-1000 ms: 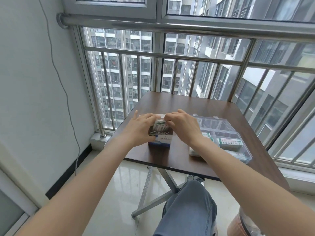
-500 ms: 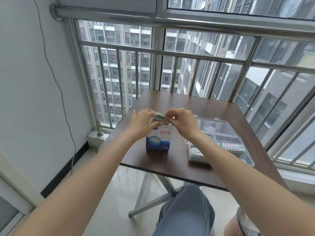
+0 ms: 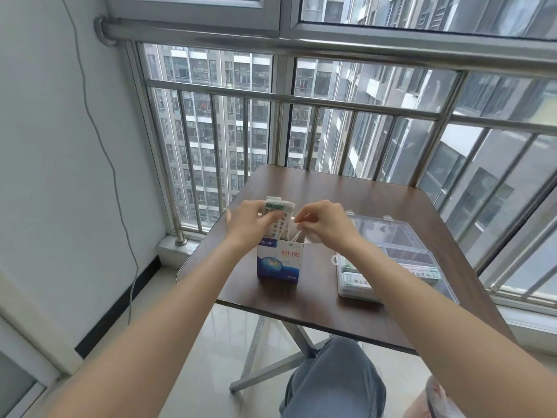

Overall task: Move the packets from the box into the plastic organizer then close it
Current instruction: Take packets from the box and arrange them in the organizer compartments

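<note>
Left fingers curled round packets above box; right fingers curled, empty, beside.

single head-worn view, wide-angle, looks forward and down over table toward barred window.

left hand: fingers curled, gripping | right hand: fingertips pinched together | both forearms extended forward
</note>
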Demonstrator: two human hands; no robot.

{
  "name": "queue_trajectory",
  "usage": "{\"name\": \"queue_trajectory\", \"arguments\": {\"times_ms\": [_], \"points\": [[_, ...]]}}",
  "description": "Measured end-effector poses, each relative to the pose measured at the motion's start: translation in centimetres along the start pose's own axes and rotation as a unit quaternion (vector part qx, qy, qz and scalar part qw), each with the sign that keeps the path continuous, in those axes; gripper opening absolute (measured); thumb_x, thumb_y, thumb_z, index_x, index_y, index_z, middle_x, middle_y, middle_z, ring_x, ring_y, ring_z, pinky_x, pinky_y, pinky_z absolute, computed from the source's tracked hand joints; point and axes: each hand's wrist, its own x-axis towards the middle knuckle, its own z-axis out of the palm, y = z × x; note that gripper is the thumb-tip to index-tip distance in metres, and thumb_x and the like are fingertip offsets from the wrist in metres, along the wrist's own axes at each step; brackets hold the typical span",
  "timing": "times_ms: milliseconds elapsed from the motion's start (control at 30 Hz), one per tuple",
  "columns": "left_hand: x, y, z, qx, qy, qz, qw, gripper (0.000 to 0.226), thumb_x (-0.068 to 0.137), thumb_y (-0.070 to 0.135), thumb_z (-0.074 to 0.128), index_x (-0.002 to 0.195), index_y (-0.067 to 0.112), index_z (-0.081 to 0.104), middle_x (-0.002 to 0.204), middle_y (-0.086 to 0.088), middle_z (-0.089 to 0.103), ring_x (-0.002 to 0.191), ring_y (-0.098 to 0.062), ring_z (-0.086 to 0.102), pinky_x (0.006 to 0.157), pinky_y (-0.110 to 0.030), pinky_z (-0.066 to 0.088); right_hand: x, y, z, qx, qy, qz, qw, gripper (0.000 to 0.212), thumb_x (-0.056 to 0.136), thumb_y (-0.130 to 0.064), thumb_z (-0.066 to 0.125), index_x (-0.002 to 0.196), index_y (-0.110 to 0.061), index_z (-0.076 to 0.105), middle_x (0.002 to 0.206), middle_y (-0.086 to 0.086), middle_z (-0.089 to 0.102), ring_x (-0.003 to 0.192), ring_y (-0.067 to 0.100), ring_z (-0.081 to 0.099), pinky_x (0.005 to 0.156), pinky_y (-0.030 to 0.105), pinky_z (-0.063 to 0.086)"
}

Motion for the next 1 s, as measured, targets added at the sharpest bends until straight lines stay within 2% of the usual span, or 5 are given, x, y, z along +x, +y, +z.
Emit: {"name": "queue_trajectory", "arguments": {"times_ms": [233, 433, 600, 800, 1000], "points": [[-0.1, 1.0, -0.3, -0.047, 0.051, 0.036, 0.997, 0.024, 0.09, 0.028, 0.061, 0.106, 0.013, 0.07, 0.099, -0.005, 0.07, 0.092, -0.021, 0.063, 0.08, -0.036, 0.051, 0.1, -1.3, -0.6, 0.041, 0.012, -0.028, 0.999, 0.027, 0.082, -0.02, 0.072, 0.106, -0.008, 0.068, 0.095, 0.002, 0.071, 0.081, 0.008, 0.063, 0.072, 0.013, 0.049], [0.2, 2.7, 0.1, -0.112, 0.048, 0.063, 0.991, 0.023, 0.092, 0.025, 0.058, 0.11, 0.012, 0.065, 0.095, -0.005, 0.069, 0.09, -0.023, 0.065, 0.081, -0.044, 0.054, 0.6, -1.9, -1.1, 0.13, 0.084, 0.018, 0.988, 0.012, 0.083, -0.016, 0.071, 0.092, -0.008, 0.072, 0.083, 0.006, 0.072, 0.066, 0.003, 0.063, 0.064, 0.01, 0.051], [0.7, 4.3, 1.8, -0.089, 0.058, 0.098, 0.989, 0.027, 0.099, 0.019, 0.046, 0.119, 0.003, 0.051, 0.091, 0.001, 0.056, 0.074, -0.009, 0.054, 0.06, -0.009, 0.041, 0.6, -1.7, -1.4, 0.157, 0.112, 0.039, 0.981, 0.012, 0.085, -0.012, 0.067, 0.094, -0.005, 0.072, 0.084, 0.006, 0.071, 0.068, 0.007, 0.063, 0.063, 0.01, 0.051], [1.7, 6.0, 3.5, -0.044, 0.123, 0.123, 0.984, 0.027, 0.099, 0.016, 0.046, 0.115, -0.005, 0.048, 0.086, -0.005, 0.053, 0.07, -0.017, 0.048, 0.06, -0.014, 0.034, -0.3, -0.7, -3.3, 0.193, 0.111, 0.052, 0.973, 0.018, 0.079, -0.006, 0.072, 0.096, -0.006, 0.073, 0.087, 0.003, 0.072, 0.08, 0.01, 0.066, 0.081, 0.021, 0.053], [1.6, 7.6, 6.5, -0.087, 0.112, 0.099, 0.985, 0.024, 0.099, 0.022, 0.046, 0.112, 0.002, 0.047, 0.076, 0.0, 0.055, 0.066, -0.019, 0.053, 0.06, -0.03, 0.039, -1.3, 0.8, -5.6, 0.245, 0.137, 0.089, 0.956, 0.015, 0.088, -0.017, 0.064, 0.09, -0.004, 0.072, 0.077, 0.005, 0.07, 0.069, 0.01, 0.065, 0.073, 0.023, 0.055]]}}
